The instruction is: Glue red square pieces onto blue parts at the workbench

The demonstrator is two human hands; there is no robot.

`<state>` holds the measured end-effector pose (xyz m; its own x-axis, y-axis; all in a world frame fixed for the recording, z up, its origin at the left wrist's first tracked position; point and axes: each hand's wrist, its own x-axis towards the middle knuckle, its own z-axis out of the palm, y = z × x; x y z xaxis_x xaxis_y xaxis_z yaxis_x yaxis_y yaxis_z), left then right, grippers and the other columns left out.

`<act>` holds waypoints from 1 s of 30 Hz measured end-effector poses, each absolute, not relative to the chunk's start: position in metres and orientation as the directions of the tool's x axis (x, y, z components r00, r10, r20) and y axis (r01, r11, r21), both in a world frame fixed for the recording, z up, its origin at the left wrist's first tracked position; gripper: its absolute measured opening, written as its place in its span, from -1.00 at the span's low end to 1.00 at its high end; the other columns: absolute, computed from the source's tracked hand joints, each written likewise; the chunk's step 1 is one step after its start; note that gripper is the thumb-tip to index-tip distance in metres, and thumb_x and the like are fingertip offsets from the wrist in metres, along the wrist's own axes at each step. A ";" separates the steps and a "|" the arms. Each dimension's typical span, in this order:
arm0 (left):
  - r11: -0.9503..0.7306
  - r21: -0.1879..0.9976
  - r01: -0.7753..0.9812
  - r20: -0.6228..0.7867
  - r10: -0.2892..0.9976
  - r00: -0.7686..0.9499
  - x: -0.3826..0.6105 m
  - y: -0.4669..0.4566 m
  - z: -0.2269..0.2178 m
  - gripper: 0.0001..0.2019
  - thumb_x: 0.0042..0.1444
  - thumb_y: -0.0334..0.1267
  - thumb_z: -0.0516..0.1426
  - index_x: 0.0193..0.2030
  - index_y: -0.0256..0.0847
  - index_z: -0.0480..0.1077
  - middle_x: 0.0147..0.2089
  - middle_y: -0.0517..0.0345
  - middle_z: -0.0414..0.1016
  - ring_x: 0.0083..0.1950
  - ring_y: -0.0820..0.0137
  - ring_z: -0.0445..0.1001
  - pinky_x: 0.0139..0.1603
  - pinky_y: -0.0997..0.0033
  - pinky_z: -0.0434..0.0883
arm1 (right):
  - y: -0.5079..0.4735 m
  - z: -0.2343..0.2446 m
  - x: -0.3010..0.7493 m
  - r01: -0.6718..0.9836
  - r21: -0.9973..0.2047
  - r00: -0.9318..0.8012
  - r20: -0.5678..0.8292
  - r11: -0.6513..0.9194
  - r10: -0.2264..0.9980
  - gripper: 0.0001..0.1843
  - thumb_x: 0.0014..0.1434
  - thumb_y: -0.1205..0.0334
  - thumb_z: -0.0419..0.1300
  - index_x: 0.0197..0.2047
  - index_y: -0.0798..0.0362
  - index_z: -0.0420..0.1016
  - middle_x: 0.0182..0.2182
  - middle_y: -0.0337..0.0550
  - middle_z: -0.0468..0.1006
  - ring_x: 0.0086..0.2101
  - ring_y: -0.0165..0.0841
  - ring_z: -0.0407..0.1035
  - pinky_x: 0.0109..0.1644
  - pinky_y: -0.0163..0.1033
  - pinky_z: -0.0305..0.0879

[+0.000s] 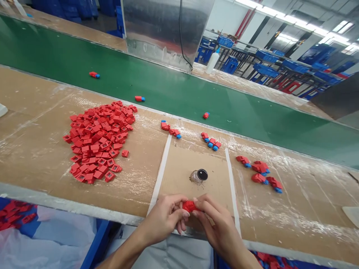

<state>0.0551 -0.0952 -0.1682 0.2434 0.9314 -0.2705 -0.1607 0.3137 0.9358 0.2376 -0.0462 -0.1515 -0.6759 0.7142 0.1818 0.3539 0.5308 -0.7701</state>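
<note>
Between the fingertips of both hands is a small red plastic part (189, 206), held over the table's near edge. My left hand (167, 216) pinches it from the left and my right hand (215, 220) from the right; fingers cover part of it. Just beyond the hands, a small jar with a round black top (202, 174) stands on a cardboard sheet (179, 175) edged with white tape. A large heap of red plastic parts (98, 140) lies to the left. Several red-and-blue pieces (260, 168) rest to the right, others (212, 143) behind the jar.
A green conveyor belt (174, 89) runs behind the table, carrying 3 red-and-blue pieces, one of them here (139, 98). A metal housing (157, 33) and a white bottle (213, 61) stand beyond it. Below the near edge, a blue bin (97, 243) sits at left.
</note>
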 end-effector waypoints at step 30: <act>0.244 0.115 0.963 0.357 0.894 -0.269 -0.129 -0.065 -0.191 -0.51 0.34 -0.12 -0.21 -0.21 -0.14 0.54 -0.11 0.00 0.55 -0.19 0.21 0.56 -0.32 0.28 0.43 | 0.224 -0.161 0.306 0.803 -0.296 -0.363 0.445 0.517 0.819 -0.64 0.33 0.17 -0.08 0.04 0.03 0.44 -0.04 0.04 0.49 -0.14 -0.20 0.46 -0.05 -0.08 0.42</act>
